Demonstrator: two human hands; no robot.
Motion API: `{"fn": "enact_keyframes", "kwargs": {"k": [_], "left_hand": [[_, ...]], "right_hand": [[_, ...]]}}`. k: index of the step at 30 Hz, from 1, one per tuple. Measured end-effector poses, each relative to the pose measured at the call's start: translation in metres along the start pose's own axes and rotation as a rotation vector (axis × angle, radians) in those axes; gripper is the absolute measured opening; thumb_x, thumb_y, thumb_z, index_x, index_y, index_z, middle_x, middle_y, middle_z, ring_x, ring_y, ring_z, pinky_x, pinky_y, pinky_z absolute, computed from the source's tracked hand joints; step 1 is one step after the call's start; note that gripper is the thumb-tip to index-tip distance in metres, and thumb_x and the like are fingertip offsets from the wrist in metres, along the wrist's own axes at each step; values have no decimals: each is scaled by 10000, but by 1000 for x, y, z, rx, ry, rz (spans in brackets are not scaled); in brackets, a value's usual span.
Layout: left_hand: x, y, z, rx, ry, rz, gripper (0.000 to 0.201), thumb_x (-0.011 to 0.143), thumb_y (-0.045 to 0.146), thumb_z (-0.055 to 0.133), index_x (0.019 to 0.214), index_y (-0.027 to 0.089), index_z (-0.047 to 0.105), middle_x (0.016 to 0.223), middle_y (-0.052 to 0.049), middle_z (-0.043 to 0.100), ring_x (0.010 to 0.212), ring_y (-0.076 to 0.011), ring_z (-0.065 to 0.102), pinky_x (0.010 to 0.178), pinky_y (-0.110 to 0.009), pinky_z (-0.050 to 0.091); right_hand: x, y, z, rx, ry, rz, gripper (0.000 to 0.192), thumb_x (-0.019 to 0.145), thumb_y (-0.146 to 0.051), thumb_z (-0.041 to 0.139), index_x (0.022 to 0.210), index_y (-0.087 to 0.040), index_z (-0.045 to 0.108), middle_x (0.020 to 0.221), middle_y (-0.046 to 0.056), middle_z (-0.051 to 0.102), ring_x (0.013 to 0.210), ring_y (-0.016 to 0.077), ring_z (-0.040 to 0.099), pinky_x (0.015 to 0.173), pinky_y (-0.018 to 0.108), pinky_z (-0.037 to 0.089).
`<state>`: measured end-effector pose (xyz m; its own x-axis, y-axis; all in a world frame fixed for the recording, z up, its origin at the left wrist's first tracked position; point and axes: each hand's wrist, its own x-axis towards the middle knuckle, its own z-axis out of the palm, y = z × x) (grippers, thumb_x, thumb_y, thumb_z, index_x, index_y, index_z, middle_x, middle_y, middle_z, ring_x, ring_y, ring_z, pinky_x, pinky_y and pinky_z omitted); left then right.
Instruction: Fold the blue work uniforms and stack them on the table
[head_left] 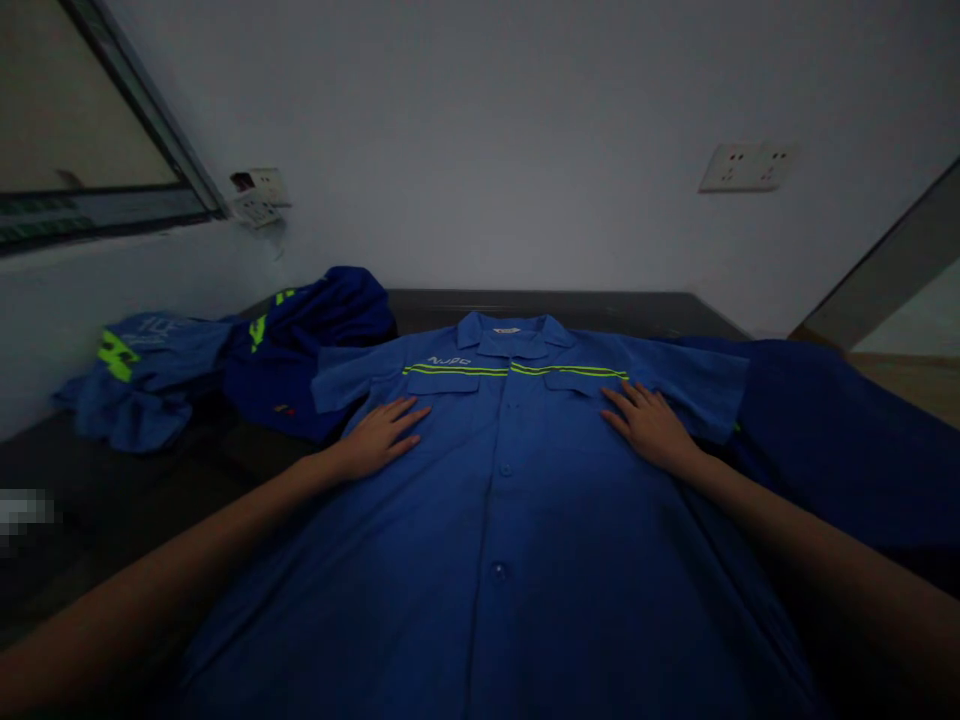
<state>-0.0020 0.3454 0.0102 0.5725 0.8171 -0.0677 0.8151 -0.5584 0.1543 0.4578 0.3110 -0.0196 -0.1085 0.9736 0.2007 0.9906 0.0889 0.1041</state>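
A blue short-sleeved work shirt (555, 500) lies spread out front side up, its collar toward the wall. Two yellow-green stripes cross its chest above the pocket flaps, and buttons run down the middle. My left hand (382, 435) rests flat on the shirt's left side, below the pocket flap, with fingers stretched out. On the opposite side, my right hand (646, 422) lies flat near the other pocket flap, fingers apart. Neither hand grips the cloth. The lower hem falls into the dark at the bottom of the view.
Crumpled blue garments (307, 340) with yellow-green strips lie at the left, beside a lighter blue one (142, 370). Dark blue cloth (832, 440) covers the right side. The dark table (615, 305) meets a wall with sockets (748, 167). A window (82, 110) is at upper left.
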Motion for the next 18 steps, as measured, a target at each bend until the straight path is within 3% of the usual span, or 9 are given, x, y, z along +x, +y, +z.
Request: {"fn": "enact_keyframes", "kwargs": {"k": [5,8,10,12,15,18], "left_hand": [[-77,39,-19,-285,-60,32,508,900,430,500,1389,294,477,1512,-57,381,1389,-243,353,1144,-428,268],[-129,60,-38,-504,-88,-56,438,871,417,542,1303,346,566,1405,-11,529,1286,-209,496,1094,-342,357],[-158,67,-46,-559,-43,-158,397,854,437,549,1235,353,623,1306,-5,614,1196,-212,574,1039,-321,417],[-182,69,-46,-564,79,-260,367,839,457,542,1160,335,672,1200,-16,677,1095,-219,634,969,-316,476],[-214,69,-32,-547,276,-396,329,818,476,535,1036,304,712,1069,-27,719,977,-223,675,890,-308,520],[-253,67,-11,-511,356,-564,306,803,525,524,860,286,705,870,-26,733,790,-222,697,729,-289,554]], "right_hand": [[5,-13,-16,-76,17,-29,433,933,-353,440,1312,-176,552,1430,182,459,1355,359,360,1041,583,341],[18,-40,-38,-53,40,-116,383,891,-256,503,1246,-147,598,1372,192,509,1312,347,414,1037,518,372],[30,-70,-55,43,28,-182,337,890,-237,501,1189,-150,630,1290,167,580,1234,303,496,1023,437,403],[44,-111,-70,160,-15,-232,304,900,-233,484,1148,-164,646,1213,130,633,1152,265,560,990,379,430],[62,-181,-88,293,-68,-292,308,900,-230,488,1172,-184,624,1175,100,661,1086,248,605,925,344,464],[77,-249,-97,345,-46,-410,327,895,-217,500,1207,-195,594,1214,89,646,1097,244,599,917,322,461]]}}
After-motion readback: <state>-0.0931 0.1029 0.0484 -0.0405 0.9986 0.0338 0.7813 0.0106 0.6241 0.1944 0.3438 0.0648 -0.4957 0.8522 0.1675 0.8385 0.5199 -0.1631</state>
